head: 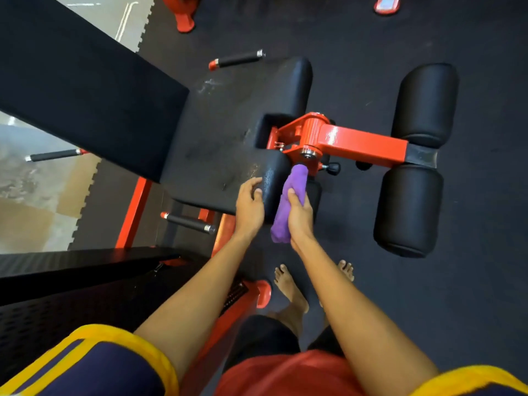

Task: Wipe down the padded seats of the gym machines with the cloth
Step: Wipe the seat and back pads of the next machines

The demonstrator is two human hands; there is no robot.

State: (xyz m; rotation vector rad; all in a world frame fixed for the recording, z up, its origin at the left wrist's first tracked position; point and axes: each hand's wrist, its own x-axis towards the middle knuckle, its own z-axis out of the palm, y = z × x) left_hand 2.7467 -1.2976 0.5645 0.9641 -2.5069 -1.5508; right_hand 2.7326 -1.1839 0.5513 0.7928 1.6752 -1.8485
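Your right hand (300, 214) grips the cloth (294, 181), a purple one rolled into a thick tube. Its far end pokes out past your fingers toward the red pivot, and its near end hangs out by your wrist. The cloth lies along the outer side of the nearer front lobe of the padded seat (223, 132). Your left hand (250, 208) sits just left of the right one, fingers curled against that lobe's rounded end, thumb laid on top.

The padded seat is black and notched in the middle. It stretches away beyond both hands, and its surface shows dull smears and a pale speckled streak near the far edge. A long black backrest (80, 81) slopes off to the left of your hands. Well right of them, the red arm (363, 144) carries two fat black roller pads (425, 104). A small black knob (333, 168) sticks out just beyond the cloth's tip. Black handles (188, 222) jut out to the left of your left hand. The floor (400, 38) is black rubber; far left, jigsaw-edged matting meets a paler surface. Your bare feet (291, 290) stand beneath your forearms.

Your right palm hides how the cloth is folded. The dark part just right of that hand is hard to identify. The frame beneath the seat is mostly covered.
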